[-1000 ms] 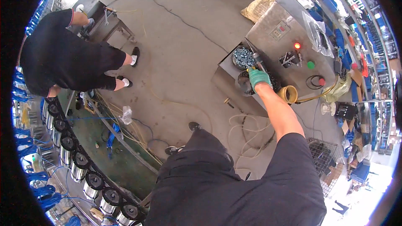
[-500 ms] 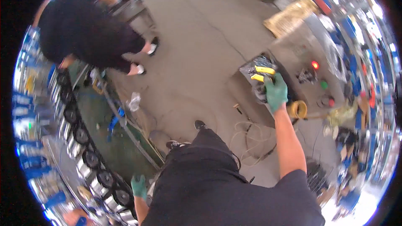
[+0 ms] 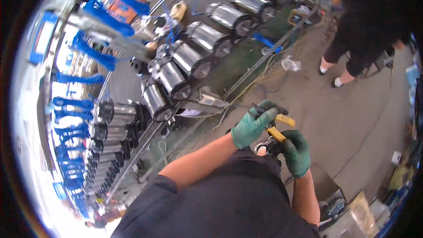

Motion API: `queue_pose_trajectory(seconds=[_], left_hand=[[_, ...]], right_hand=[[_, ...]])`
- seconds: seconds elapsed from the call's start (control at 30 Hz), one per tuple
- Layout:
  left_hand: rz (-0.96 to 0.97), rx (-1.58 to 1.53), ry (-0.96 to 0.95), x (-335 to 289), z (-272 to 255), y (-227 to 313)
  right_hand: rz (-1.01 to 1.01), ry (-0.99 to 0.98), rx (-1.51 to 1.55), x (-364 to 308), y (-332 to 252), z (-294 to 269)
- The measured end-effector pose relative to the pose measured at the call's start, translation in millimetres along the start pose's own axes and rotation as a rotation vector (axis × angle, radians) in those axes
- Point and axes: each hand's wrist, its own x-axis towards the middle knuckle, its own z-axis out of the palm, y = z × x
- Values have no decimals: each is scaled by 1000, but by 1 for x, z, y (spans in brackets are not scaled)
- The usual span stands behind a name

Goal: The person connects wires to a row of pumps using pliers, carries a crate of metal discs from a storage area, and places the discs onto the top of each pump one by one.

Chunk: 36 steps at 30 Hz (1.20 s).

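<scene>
Green-gloved left hand (image 3: 255,125) grips a yellow-handled tool (image 3: 276,134) in front of a worker's black shirt (image 3: 207,189); the right hand (image 3: 298,155) meets 1 of its 2 handles (image 3: 286,120), how firmly I cannot tell. Beyond, shiny cylinders (image 3: 209,37) form a row near a co-worker (image 3: 374,17).

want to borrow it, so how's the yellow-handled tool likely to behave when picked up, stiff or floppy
The yellow-handled tool will probably feel stiff, as both handles look solid and hold their shape. They stand apart, so they may squeeze together when gripped.
</scene>
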Motion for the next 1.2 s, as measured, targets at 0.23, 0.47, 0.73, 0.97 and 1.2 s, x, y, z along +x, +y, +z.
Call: queue_pose_trajectory(seconds=[0.23,0.47,0.73,0.97,1.2], left_hand=[[45,-270,397,-40,-74,-33],[66,-105,392,-91,-147,-19],[-80,287,511,-153,-221,-26],[-195,196,537,-218,-253,-47],[-130,611,1030,-333,-311,-47]], right_hand=[[-680,36,-1506,55,5,103],[-346,-204,-1231,99,61,176],[-382,-498,-1162,115,94,261],[-212,-629,-1163,134,136,291],[491,-458,-672,146,184,284]])
